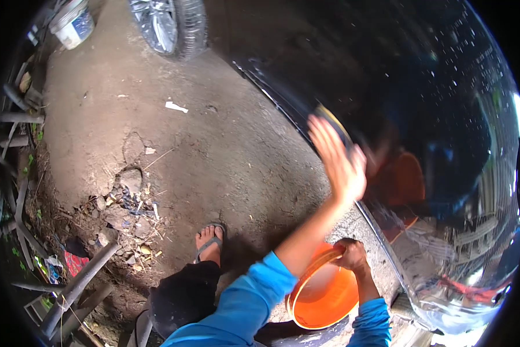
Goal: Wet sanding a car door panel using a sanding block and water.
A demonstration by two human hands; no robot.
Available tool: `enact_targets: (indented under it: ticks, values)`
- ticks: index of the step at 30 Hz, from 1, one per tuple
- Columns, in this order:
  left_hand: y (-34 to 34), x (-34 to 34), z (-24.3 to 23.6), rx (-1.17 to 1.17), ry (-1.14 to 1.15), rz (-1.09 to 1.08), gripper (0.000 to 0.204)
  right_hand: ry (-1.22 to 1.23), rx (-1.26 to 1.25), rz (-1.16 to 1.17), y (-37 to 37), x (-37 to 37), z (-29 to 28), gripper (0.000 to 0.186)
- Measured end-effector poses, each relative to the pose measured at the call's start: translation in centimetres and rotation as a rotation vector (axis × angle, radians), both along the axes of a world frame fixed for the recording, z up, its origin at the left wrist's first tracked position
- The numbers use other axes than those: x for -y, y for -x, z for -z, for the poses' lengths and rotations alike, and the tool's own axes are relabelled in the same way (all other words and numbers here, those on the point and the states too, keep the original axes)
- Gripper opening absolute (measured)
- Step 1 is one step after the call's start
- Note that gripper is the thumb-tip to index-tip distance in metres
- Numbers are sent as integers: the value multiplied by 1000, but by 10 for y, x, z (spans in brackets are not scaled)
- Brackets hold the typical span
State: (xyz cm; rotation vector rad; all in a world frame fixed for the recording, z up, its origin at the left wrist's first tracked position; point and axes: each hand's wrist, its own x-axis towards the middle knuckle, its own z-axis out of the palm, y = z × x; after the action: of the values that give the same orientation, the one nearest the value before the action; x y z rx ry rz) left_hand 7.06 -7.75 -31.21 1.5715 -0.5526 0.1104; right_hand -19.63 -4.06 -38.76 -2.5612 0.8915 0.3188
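My left hand (339, 168) is pressed along the lower side of a glossy black car (306, 52). Under its fingers is a flat sponge (331, 117) with a yellow edge and a dark side, mostly covered by the hand. The hand is slightly blurred. Below it, my right hand (353, 254) grips the rim of an orange bucket (323, 309), which is tilted so that its inside shows. Cloudy liquid seems to lie in the bucket. Water drops dot the car's dark surface, which reflects the bucket.
A car wheel (170, 26) stands at the top, with a white and blue pail (72, 24) left of it. Stones and litter (130, 214) lie on the dirt ground. Wooden poles (78, 280) line the left side. My sandalled foot (209, 242) stands near the bucket.
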Motion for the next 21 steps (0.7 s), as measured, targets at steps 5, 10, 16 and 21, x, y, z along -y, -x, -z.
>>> enact_targets:
  ticks: [5, 10, 16, 21]
  values:
    - [-65, 8, -12, -18, 160, -80, 76, 58, 1, 5, 6, -2, -12, 46]
    - [-187, 4, -18, -163, 200, -210, 71, 9, 9, 17, -15, -2, -12, 45]
    - [-38, -3, 28, 20, 145, -23, 78, 19, 31, -35, -5, 0, -2, 44]
    - [-162, -12, 3, -123, 361, -75, 73, 42, 44, -60, -9, 3, -5, 46]
